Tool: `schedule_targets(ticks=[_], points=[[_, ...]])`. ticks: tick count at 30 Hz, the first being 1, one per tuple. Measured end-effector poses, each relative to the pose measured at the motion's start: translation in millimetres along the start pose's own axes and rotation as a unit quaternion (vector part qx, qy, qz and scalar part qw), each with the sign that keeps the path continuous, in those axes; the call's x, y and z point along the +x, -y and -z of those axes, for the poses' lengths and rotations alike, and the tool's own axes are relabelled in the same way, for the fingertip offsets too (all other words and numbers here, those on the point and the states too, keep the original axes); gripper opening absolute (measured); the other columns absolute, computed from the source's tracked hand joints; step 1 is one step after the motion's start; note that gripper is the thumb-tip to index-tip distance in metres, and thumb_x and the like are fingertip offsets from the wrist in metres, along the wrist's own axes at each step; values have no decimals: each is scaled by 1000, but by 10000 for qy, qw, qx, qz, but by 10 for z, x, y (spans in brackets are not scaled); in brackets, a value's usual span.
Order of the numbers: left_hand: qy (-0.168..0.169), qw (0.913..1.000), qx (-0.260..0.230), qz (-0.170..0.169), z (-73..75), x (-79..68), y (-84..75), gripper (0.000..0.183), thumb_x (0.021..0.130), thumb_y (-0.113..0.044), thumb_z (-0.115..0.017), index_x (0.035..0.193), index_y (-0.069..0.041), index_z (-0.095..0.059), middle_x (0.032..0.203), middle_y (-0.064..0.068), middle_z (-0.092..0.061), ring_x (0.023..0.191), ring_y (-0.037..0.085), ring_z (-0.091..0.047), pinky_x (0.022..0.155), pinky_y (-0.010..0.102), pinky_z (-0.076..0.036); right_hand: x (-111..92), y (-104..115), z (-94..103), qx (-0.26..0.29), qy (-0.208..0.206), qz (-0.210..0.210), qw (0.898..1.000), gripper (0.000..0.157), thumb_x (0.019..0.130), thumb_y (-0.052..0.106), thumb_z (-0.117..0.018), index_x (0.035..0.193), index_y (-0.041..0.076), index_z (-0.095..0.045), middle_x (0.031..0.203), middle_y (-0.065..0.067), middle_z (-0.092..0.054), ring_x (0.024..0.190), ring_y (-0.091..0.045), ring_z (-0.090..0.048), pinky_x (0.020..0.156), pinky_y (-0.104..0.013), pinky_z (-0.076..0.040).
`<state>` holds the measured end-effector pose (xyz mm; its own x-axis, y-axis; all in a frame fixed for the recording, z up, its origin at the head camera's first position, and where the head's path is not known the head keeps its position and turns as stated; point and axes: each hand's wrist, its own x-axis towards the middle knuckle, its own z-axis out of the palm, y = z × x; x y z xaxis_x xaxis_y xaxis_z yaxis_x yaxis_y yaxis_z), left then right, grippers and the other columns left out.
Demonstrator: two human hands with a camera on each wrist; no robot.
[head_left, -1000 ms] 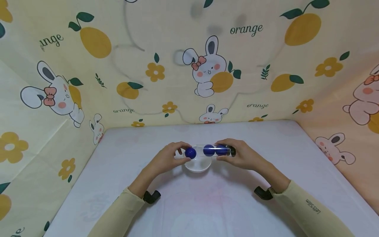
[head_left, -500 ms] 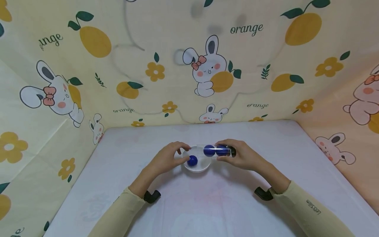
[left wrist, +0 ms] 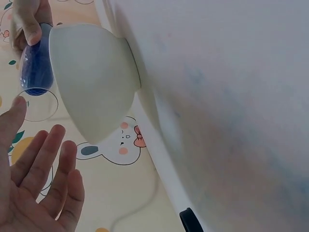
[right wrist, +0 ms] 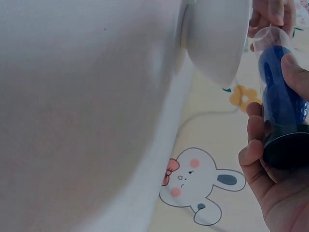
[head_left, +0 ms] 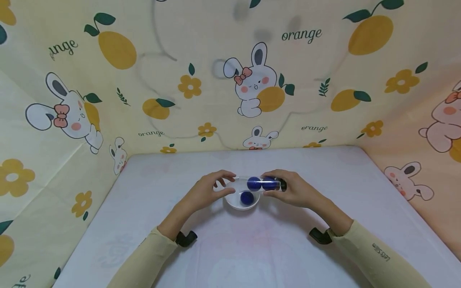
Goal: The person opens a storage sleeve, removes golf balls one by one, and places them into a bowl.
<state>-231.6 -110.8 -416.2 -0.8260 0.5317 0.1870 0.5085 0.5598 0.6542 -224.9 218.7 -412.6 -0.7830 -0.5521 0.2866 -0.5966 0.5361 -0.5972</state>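
Observation:
A white bowl (head_left: pixel 242 207) stands on the table, with one blue ball (head_left: pixel 247 198) lying in it. Above the bowl my right hand (head_left: pixel 289 187) grips a clear tube (right wrist: pixel 264 41) with a black end (right wrist: pixel 288 151), held about level. Two blue balls (head_left: pixel 253 183) are inside the tube, the rear one partly behind my fingers. My left hand (head_left: pixel 209 189) is beside the tube's open mouth (left wrist: pixel 39 104), fingers apart and holding nothing. Whether the thumb touches the tube's rim, I cannot tell. The bowl's inside is hidden in both wrist views.
A white cloth covers the table (head_left: pixel 230 256). Behind it and at both sides hang cloth walls (head_left: pixel 230 132) printed with rabbits and oranges. A black wrist mount (head_left: pixel 186 239) sits on the left wrist, another (head_left: pixel 320 235) on the right.
The ball at my left fingers dropped into the bowl, then rolled right within it. My left hand let go and shifted slightly right. The right hand and tube stayed nearly still.

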Motion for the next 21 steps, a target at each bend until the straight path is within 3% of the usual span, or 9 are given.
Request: schedule_targets(ticks=[13, 21], points=[[5, 9995, -285, -165, -29, 4, -23, 46, 100, -34, -79, 142, -22, -65, 128, -6, -75, 108, 20, -69, 98, 51, -57, 11, 36, -14, -14, 51, -13, 10000, 52, 94, 33, -87, 139, 14, -70, 131, -8, -75, 109, -18, -70, 91, -39, -60], [78, 9995, -291, -60, -37, 24, -27, 49, 101, -34, -78, 144, -17, -64, 130, 4, -75, 108, 19, -68, 99, 49, -57, 19, 58, -4, -99, 59, -85, 9999, 53, 93, 35, -87, 139, 15, -70, 133, -5, -74, 112, -19, -70, 92, -39, -60]])
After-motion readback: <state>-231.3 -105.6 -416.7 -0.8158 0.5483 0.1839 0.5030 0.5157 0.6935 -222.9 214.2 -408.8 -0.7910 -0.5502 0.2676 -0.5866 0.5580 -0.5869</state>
